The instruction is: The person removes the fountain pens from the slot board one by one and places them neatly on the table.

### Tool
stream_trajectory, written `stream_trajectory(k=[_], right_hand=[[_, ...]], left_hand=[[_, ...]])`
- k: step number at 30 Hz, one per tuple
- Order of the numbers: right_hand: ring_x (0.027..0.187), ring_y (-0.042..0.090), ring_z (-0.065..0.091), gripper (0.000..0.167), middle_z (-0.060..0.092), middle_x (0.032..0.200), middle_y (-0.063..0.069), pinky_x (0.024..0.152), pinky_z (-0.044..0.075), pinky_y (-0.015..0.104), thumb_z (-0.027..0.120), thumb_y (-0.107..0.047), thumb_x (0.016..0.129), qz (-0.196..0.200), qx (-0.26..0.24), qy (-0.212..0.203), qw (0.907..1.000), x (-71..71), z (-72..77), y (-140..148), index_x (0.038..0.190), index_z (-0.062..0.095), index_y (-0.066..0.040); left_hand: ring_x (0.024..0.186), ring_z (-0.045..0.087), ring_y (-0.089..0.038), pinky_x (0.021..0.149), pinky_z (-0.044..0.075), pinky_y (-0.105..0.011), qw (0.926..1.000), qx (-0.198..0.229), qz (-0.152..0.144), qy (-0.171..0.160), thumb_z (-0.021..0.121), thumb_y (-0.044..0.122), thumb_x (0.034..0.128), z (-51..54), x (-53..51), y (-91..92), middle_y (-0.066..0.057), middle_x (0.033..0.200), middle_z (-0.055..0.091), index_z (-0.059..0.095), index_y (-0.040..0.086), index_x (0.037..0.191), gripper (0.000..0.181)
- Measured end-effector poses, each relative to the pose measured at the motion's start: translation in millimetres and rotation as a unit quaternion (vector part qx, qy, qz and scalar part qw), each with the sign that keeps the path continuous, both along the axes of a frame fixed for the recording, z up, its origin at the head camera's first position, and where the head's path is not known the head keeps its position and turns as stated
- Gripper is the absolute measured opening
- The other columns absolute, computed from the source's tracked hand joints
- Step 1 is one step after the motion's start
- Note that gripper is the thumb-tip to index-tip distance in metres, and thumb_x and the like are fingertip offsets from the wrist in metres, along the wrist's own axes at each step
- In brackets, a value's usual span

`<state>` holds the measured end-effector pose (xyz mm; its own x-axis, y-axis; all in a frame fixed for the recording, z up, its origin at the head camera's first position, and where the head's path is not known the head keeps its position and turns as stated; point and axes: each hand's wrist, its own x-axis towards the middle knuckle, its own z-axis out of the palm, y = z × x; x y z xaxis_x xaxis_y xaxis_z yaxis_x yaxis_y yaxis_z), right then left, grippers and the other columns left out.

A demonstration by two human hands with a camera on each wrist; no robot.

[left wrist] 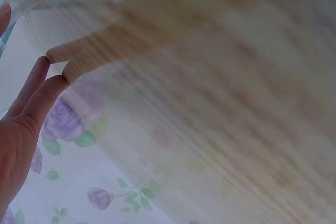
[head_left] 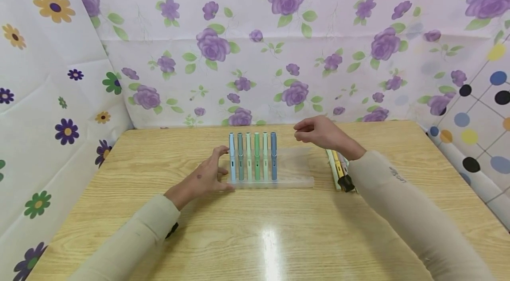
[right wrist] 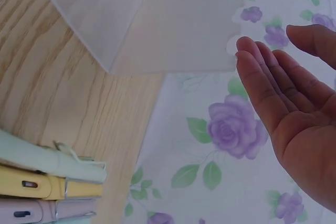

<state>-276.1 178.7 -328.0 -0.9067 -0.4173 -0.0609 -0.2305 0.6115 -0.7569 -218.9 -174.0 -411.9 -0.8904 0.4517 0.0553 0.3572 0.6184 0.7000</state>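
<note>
Filling over half the clear stand [head_left: 295,166], six pens [head_left: 256,157] are standing ranked; left hand [head_left: 205,175] bracing its edge, grip wide; right hand [head_left: 322,132] hovering empty, thumb apart; loose pens [head_left: 338,166] waiting on the worktop [head_left: 223,236]

Wood-grain table [head_left: 215,245], pale glare [head_left: 271,245], purple-rose backdrop [head_left: 239,62] behind, flower-print sheet [head_left: 48,99] left, dotted sheet [head_left: 484,128] right
</note>
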Motion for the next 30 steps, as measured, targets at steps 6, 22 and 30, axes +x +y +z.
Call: stream_trajectory(k=[6, 22, 30], right_hand=[[0.099, 0.027, 0.069, 0.037, 0.07, 0.113, 0.016, 0.088, 0.056, 0.041, 0.062, -0.016, 0.1, 0.018, -0.004, 0.004, 0.9998, -0.8, 1.9, -13.6, 0.131, 0.061, 0.004], [0.099, 0.029, 0.069, 0.04, 0.072, 0.11, 0.013, 0.085, 0.056, 0.039, 0.066, -0.012, 0.098, 0.057, -0.011, 0.018, 0.9981, -1.7, -2.4, -36.5, 0.134, 0.06, 0.004], [0.103, 0.028, 0.069, 0.045, 0.069, 0.118, 0.019, 0.089, 0.055, 0.043, 0.065, -0.01, 0.098, 0.093, -0.007, 0.033, 0.9951, -0.3, -6.9, -41.0, 0.141, 0.054, 0.0]], left_hand=[[0.109, 0.067, -0.033, 0.094, 0.052, -0.048, 1.0, 0.001, 0.0, -0.002, 0.09, 0.013, 0.0736, -0.1, -0.3, -0.2, -0.02, 0.158, 0.027, 0.015, 0.01, 0.151, 0.108], [0.109, 0.066, -0.035, 0.094, 0.053, -0.047, 1.0, 0.002, 0.003, -0.005, 0.091, 0.012, 0.0725, 0.8, 0.3, -0.3, -0.02, 0.159, 0.026, 0.014, 0.011, 0.152, 0.111], [0.11, 0.066, -0.034, 0.094, 0.053, -0.047, 1.0, 0.004, 0.0, -0.007, 0.091, 0.012, 0.0725, 0.9, -0.1, 0.1, -0.02, 0.159, 0.026, 0.014, 0.013, 0.152, 0.11]])
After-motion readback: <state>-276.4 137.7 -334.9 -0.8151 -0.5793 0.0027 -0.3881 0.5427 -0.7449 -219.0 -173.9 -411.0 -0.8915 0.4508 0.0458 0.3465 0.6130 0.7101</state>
